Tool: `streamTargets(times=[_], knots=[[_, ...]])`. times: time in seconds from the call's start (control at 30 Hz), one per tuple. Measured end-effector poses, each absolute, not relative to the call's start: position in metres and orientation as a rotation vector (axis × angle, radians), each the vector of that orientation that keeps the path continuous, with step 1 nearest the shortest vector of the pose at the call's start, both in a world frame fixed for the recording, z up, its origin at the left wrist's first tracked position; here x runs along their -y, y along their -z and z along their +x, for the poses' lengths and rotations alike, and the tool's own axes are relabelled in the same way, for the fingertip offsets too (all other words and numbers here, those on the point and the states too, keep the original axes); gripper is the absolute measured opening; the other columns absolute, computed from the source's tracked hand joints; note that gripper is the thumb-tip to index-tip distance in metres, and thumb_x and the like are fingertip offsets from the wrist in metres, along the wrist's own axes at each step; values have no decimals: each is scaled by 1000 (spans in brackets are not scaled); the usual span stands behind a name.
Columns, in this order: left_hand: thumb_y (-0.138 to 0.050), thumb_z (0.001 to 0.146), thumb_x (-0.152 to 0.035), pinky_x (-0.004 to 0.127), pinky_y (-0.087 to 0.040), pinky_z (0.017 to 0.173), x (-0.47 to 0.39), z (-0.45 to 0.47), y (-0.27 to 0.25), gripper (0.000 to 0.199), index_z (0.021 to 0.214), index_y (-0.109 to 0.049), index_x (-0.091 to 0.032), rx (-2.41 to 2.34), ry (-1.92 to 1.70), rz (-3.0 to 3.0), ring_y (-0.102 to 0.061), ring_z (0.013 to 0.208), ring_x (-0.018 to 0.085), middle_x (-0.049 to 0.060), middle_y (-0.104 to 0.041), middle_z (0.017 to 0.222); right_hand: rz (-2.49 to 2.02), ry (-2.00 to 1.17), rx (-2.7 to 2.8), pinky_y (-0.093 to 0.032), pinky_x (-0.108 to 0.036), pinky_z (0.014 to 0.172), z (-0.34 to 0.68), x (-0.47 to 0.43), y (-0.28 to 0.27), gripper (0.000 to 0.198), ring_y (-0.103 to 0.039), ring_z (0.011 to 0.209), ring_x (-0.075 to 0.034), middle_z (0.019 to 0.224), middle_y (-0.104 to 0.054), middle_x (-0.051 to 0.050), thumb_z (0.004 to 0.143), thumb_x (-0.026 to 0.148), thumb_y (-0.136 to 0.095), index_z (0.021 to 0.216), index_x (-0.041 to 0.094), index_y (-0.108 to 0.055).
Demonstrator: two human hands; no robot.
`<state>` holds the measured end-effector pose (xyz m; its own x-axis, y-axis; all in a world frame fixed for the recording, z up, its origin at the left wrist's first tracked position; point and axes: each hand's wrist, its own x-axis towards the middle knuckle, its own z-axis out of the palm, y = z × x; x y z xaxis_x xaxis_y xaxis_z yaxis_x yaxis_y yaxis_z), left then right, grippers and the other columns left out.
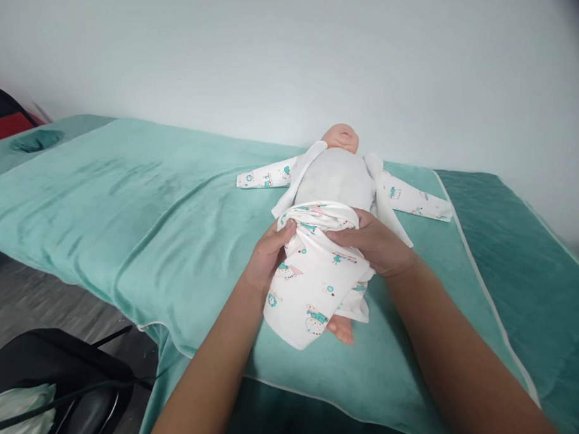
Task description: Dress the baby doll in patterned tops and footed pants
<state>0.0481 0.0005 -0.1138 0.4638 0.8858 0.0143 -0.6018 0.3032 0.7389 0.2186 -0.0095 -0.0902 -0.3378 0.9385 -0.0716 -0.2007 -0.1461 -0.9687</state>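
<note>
A baby doll (336, 177) lies on its back with its head toward the wall. It wears a white printed jacket (268, 175) spread apart at the front, both sleeves stretched sideways. White printed baby pants (315, 276) cover its legs, bunched at the waist; one foot (341, 330) sticks out below. My left hand (271, 249) grips the pants at the left side, thumb on top of the cloth. On the right side my right hand (371, 239) pinches the same bunched waist, its fingertips partly hidden by fabric.
The doll rests on a long bed with a green cover (175, 214); a darker green sheet (533, 265) shows at the right. A white wall (265, 59) stands behind. At lower left is a black chair (61, 364) with pale cloth (23, 413) on it.
</note>
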Motion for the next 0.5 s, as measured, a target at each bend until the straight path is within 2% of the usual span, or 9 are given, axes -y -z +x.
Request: streamTargets(times=[0.2,0.33,0.43,0.5], knots=[[-77,74,-46,36,-55,80,-2,44,113,54,117,-66,-14,-501,-970,775,-72,90,28,10,-76,94,-1013,-1528,1126,-57,-33,72,208,9,85,44,-71,81,-21,94,-75,-5,73,36,-81,113,21,-70],[-85,60,-55,31,-53,66,-6,37,117,65,105,-71,-11,-584,-819,904,-72,78,27,10,-75,85,-1077,-1401,1079,-56,-32,74,203,5,88,42,-70,82,-22,93,-75,-4,76,43,-77,111,21,-70],[-92,51,-42,30,-52,64,-8,33,118,63,101,-71,-10,-580,-754,945,-71,73,26,10,-75,83,-1091,-1397,1123,-54,-30,72,202,5,88,40,-70,83,-21,93,-75,-4,79,48,-74,108,20,-71],[-91,54,-36,30,-53,66,-7,34,117,59,104,-71,-11,-568,-804,899,-71,73,25,9,-75,83,-1070,-1448,1196,-53,-29,71,203,6,87,41,-69,84,-21,93,-75,-5,82,51,-70,107,19,-71]])
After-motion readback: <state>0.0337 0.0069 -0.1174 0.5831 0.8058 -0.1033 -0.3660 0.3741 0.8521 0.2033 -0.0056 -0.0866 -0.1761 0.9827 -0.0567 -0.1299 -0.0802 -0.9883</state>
